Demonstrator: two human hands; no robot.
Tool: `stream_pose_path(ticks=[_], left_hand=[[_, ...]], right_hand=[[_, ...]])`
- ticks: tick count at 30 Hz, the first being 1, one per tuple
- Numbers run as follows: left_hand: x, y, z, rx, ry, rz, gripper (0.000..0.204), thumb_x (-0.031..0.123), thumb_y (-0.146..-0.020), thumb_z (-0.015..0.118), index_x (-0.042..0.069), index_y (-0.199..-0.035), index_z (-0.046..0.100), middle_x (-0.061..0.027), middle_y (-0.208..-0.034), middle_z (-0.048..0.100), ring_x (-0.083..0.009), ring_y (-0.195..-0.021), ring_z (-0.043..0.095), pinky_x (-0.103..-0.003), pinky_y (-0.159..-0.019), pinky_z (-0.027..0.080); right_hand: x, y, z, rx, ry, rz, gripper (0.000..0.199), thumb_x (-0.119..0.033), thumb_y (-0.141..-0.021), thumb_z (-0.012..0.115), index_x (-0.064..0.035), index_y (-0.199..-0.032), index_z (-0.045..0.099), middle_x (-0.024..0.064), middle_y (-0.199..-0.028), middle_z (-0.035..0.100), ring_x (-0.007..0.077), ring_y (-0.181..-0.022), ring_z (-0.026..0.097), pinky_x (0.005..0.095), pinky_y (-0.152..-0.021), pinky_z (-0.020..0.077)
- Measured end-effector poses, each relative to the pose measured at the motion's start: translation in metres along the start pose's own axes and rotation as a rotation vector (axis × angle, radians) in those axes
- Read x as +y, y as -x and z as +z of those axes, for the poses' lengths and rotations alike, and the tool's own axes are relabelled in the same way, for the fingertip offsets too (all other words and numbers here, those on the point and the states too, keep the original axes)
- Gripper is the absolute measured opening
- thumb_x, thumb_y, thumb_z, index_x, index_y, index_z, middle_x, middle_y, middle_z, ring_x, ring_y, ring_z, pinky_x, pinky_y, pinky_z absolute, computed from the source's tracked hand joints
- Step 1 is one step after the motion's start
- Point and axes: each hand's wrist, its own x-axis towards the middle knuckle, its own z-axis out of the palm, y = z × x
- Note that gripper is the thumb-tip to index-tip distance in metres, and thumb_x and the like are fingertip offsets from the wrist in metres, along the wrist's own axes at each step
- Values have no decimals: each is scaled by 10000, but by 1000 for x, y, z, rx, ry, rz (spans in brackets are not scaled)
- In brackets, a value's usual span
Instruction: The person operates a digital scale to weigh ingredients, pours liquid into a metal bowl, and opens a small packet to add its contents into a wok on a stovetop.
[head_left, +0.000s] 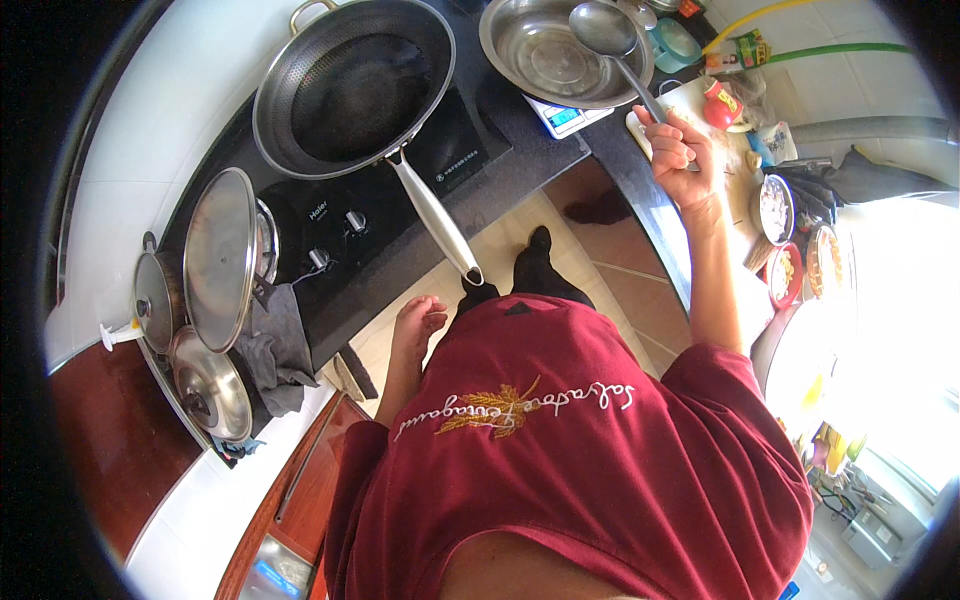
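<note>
My right hand [684, 152] is closed round the handle of a metal ladle [604, 28]. The ladle's round bowl hangs over the rim of a wide stainless-steel basin [507, 62] at the back. Under the basin's near edge shows a white kitchen scale [566, 118] with a lit blue display. Down by the front edge of the counter hangs my left hand [419, 322], fingers loosely bent, nothing visible in them. Near it ends the long metal handle of a dark wok [358, 95], which sits on the black cooktop [330, 235] with a little shiny wetness inside.
Left of the wok stand a glass lid [220, 262], a steel lid [210, 385], a lidded pot [157, 300] and a grey cloth [275, 345]. On the right counter are a red-capped bottle [721, 107], a white bowl [774, 209] and a red bowl [784, 275] of food.
</note>
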Motion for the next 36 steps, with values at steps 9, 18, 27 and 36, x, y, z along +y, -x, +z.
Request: stream_pose_path(ticks=[9,18,27,36], left_hand=[[4,0,5,3,-14,-15,112,160,-843,527,67,-886,569,-76,-783,621,-161,-633,593,-276,-607,485],[8,4,13,8,-20,-3,109,155,-853,515,63,-891,561,-74,-780,618,-155,-613,589,-269,-602,485],[7,1,11,3,-35,-19,121,166,-853,512,64,-902,556,-69,-791,612,-150,-618,580,-265,-600,479],[-4,0,4,-5,-23,-25,117,168,-858,503,73,-901,556,-72,-787,616,-151,-612,584,-263,-590,475]], right_hand=[[6,2,8,-43,-25,-7,389,-181,-930,330,108,-1191,342,18,-675,378,75,-458,353,230,-424,299],[6,5,9,-25,5,-25,378,-175,-930,333,106,-1181,348,14,-669,372,73,-453,350,228,-422,297],[7,3,14,-5,16,-18,371,-175,-928,331,102,-1173,354,13,-668,382,71,-451,352,222,-419,302],[2,-5,-6,166,131,-16,358,-205,-925,362,85,-1132,394,-14,-648,384,46,-433,332,203,-394,288]])
